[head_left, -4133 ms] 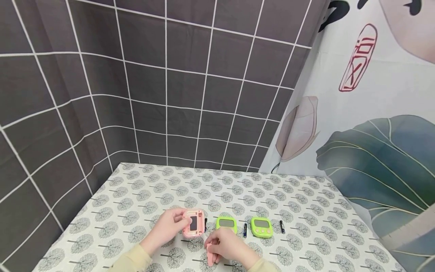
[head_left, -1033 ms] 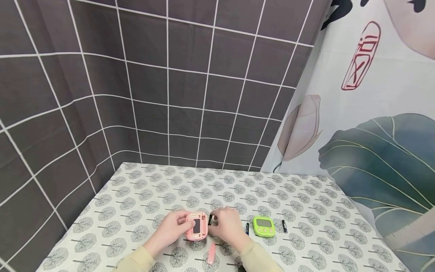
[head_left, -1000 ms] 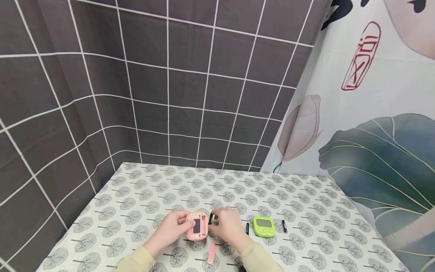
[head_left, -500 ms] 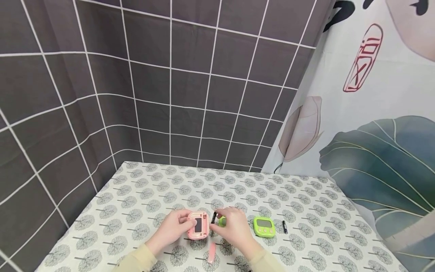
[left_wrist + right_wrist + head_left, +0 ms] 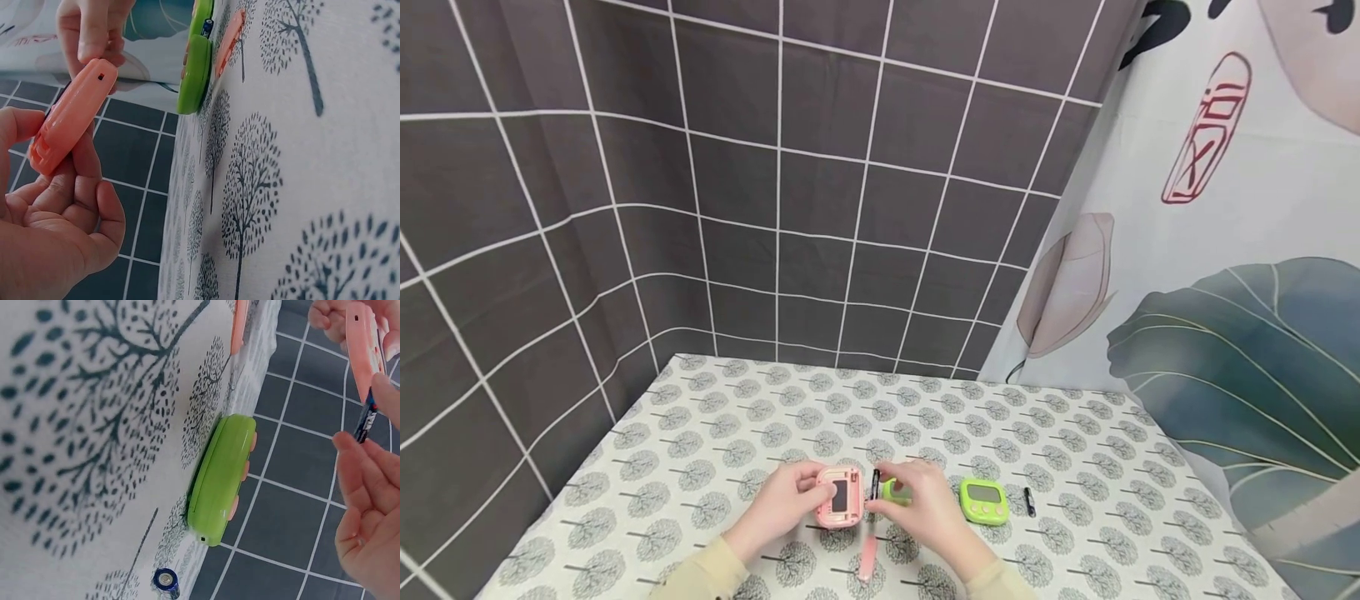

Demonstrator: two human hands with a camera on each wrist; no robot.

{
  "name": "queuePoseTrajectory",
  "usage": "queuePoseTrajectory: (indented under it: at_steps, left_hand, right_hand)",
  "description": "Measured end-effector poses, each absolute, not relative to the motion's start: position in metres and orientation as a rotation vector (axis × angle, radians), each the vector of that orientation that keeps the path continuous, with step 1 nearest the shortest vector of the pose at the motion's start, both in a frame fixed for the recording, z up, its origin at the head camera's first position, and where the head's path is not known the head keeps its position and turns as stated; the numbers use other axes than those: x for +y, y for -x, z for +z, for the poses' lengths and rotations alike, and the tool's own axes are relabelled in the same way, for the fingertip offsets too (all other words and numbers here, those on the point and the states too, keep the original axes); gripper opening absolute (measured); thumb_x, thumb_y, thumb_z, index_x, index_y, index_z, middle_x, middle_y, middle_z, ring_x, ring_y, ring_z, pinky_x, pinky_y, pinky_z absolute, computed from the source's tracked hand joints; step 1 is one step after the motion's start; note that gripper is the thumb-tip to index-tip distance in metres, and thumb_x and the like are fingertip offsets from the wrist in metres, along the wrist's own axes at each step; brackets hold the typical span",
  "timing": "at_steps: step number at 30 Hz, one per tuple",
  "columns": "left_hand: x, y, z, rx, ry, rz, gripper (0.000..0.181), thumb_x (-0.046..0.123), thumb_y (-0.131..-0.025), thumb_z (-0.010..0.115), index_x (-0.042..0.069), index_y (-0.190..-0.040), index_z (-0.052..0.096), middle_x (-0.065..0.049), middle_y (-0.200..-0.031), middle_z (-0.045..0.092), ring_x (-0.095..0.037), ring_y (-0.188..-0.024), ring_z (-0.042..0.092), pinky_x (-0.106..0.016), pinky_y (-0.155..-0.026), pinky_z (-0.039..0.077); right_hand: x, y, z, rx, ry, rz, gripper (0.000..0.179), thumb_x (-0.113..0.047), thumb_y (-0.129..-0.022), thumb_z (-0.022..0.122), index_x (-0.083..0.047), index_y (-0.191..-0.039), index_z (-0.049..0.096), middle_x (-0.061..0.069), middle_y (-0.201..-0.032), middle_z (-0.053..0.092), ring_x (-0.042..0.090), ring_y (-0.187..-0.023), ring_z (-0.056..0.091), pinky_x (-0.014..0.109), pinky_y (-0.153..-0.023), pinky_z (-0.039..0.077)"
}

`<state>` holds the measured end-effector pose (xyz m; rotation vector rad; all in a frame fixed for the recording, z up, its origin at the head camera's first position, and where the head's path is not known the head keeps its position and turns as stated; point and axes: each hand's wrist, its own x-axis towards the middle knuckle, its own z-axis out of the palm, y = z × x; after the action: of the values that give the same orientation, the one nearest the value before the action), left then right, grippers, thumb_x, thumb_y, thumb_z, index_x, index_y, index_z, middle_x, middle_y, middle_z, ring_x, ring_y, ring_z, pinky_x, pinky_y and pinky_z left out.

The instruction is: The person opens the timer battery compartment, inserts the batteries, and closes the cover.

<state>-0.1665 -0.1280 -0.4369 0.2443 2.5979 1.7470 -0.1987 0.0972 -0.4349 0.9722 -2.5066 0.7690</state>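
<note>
My left hand point(image 5: 782, 507) grips a pink digital timer point(image 5: 854, 500) by its left side, back up, its battery compartment uncovered. Between thumb and fingers of my right hand point(image 5: 928, 510) is a small dark battery point(image 5: 876, 485), held upright just right of the timer. In the right wrist view the battery point(image 5: 366, 419) comes right up to the timer's lower end point(image 5: 361, 350). Both hands are raised over the table. Below them on the cloth lies the pink battery cover point(image 5: 868, 558).
A green timer point(image 5: 893, 490) lies behind my right hand, partly hidden. Farther right sit a second green timer point(image 5: 984, 502) and a loose battery point(image 5: 1029, 502). Another battery point(image 5: 166, 581) shows beside a green timer point(image 5: 222, 481) in the right wrist view. Curtains hang beyond the patterned tablecloth point(image 5: 775, 400).
My right hand has put down the pink cover, picked up a battery and brought it upright beside the pink timer. My left hand keeps its grip on the timer.
</note>
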Motion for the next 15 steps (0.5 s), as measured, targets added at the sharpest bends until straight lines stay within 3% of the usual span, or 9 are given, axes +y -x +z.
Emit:
queuePoseTrajectory:
  at_steps: [6,15]
  left_hand:
    - [-0.1266,0.1661,-0.4340,2.606,-0.209,1.743,0.036,0.020,-0.084,0.068,0.000,-0.113,0.064,-0.015,-0.105,0.070,-0.029,-0.098,0.067,-0.053,-0.093,0.046]
    - [-0.1258,0.1660,-0.4343,2.630,-0.196,1.726,0.034,0.020,-0.085,0.067,-0.001,-0.112,0.065,-0.016,-0.106,0.070,-0.031,-0.100,0.066,-0.053,-0.092,0.046]
  right_hand:
    - [0.0970,0.1918,-0.4310,-2.483,-1.084,0.892,0.048,-0.043,-0.075,0.074,-0.010,-0.109,0.069,-0.004,-0.094,0.071,0.005,-0.077,0.061,0.022,-0.072,0.051]
    - [0.0947,0.1886,-0.4324,-2.364,-1.198,0.931,0.047,-0.038,-0.071,0.079,-0.012,-0.110,0.070,-0.007,-0.095,0.071,0.009,-0.077,0.062,0.025,-0.077,0.049]
